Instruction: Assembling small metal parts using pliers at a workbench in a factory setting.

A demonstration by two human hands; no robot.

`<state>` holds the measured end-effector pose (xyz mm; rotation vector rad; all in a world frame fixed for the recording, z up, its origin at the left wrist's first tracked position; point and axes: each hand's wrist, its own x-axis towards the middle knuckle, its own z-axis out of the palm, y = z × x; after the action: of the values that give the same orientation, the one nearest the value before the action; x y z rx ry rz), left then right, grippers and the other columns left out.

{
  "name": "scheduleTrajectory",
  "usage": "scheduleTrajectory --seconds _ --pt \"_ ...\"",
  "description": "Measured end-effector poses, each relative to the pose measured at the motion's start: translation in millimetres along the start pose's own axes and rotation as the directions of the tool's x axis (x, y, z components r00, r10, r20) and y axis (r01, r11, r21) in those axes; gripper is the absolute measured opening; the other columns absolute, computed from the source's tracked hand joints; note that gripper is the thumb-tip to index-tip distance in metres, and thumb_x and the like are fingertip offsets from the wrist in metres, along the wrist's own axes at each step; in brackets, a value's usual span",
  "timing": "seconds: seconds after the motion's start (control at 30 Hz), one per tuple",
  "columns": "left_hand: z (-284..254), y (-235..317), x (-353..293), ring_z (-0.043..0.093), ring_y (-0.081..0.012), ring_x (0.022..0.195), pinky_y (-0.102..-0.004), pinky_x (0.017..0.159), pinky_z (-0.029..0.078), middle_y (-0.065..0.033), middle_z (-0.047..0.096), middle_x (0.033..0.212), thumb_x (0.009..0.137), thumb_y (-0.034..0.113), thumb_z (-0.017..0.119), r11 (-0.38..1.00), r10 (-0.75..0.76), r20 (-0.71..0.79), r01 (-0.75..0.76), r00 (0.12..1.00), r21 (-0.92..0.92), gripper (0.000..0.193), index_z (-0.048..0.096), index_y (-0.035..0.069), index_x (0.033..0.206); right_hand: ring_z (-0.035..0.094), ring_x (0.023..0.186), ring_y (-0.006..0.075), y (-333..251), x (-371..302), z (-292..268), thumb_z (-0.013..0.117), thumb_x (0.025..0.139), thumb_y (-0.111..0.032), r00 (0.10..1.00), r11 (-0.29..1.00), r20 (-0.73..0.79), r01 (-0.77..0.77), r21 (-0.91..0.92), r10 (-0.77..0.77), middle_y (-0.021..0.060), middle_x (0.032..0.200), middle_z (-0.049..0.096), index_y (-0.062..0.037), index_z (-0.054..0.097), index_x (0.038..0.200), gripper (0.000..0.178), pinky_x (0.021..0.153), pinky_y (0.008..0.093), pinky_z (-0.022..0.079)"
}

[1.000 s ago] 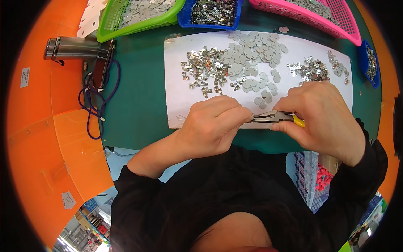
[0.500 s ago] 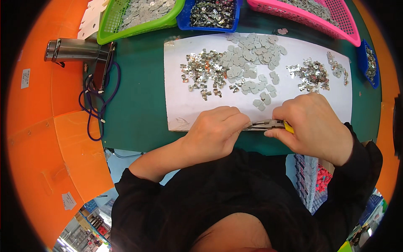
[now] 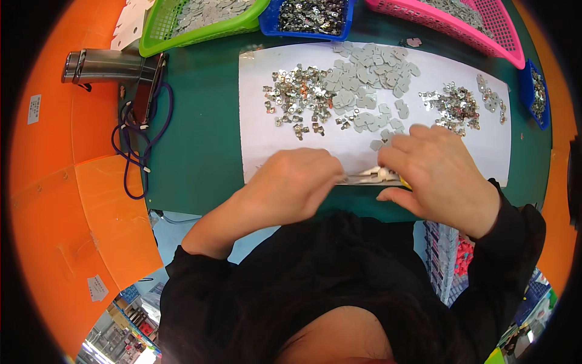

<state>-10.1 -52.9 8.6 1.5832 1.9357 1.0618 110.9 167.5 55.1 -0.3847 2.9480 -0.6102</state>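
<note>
Pliers (image 3: 371, 176) lie between the two hands at the near edge of the white sheet (image 3: 260, 151), showing only as a short metal stretch with a pale part and a speck of yellow handle; the rest is covered by the hands. The left hand (image 3: 291, 185) is curled closed over the left end of the tool, though what its fingertips pinch is hidden under the knuckles. The right hand (image 3: 439, 173) is wrapped around the handle end, fingers bent over it, thumb underneath. On the sheet, farther away, lie a pile of flat grey pieces (image 3: 370, 79), a cluster of small shiny metal parts (image 3: 297, 100) to its left and another shiny cluster (image 3: 451, 106) to the right; single pieces are too small to make out. Along the far edge, a green basket (image 3: 182, 36), a blue tray (image 3: 273, 24) and a pink basket (image 3: 485, 42) are cut off by the rim. A dark cable (image 3: 136, 139) loops on the green mat (image 3: 194, 139) at left.
</note>
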Motion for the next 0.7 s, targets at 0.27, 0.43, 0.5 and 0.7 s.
scheduleTrajectory --seconds 0.27,0.43,0.5,0.7 --pt "-24 -26 -24 0.067 -0.0167 0.07 -0.0281 0.061 0.053 -0.012 0.069 0.081 0.097 0.009 0.06 0.49 -0.542 -0.174 0.141 0.822 -0.86 0.015 0.064 -0.005 0.098 0.055 0.072 0.0246 13 30 62 0.076 0.064 -0.006 0.884 0.997 -0.467 -0.056 -0.055 0.023 0.003 0.076 0.056 -0.0119 0.066 0.09 0.028 0.061 0.0362 0.041" --pt "-23 -28 -28 0.067 -0.0177 0.07 -0.0279 0.06 0.053 -0.0123 0.069 0.081 0.098 0.015 0.061 0.381 -0.59 -0.119 0.145 0.798 -0.913 0.017 0.064 -0.002 0.097 0.053 0.071 0.0223 15 35 73 0.074 0.063 -0.004 0.863 0.984 -0.504 -0.064 -0.167 -0.03 0.0014 0.075 0.054 -0.0134 0.067 0.089 0.028 0.06 0.035 0.039" --pt "-22 -31 -27 0.067 -0.0175 0.069 -0.0268 0.06 0.052 -0.0116 0.069 0.08 0.099 0.019 0.061 0.231 -0.626 -0.06 0.112 0.777 -0.967 0.019 0.063 0.0 0.098 0.052 0.07 0.0216 15 37 74 0.073 0.063 -0.005 0.866 0.969 -0.494 -0.055 -0.242 -0.074 0.001 0.073 0.053 -0.0138 0.067 0.088 0.027 0.06 0.0347 0.038" --pt "-17 -30 -26 0.058 -0.0157 0.068 -0.0248 0.058 0.046 -0.0066 0.06 0.079 0.102 0.02 0.053 0.223 -0.678 -0.112 0.058 0.727 -0.973 0.022 0.057 0.002 0.091 0.051 0.07 0.021 2 28 77 0.075 0.065 -0.008 0.862 0.977 -0.501 -0.028 -0.21 -0.083 0.0009 0.073 0.051 -0.0136 0.069 0.091 0.028 0.061 0.0343 0.037"
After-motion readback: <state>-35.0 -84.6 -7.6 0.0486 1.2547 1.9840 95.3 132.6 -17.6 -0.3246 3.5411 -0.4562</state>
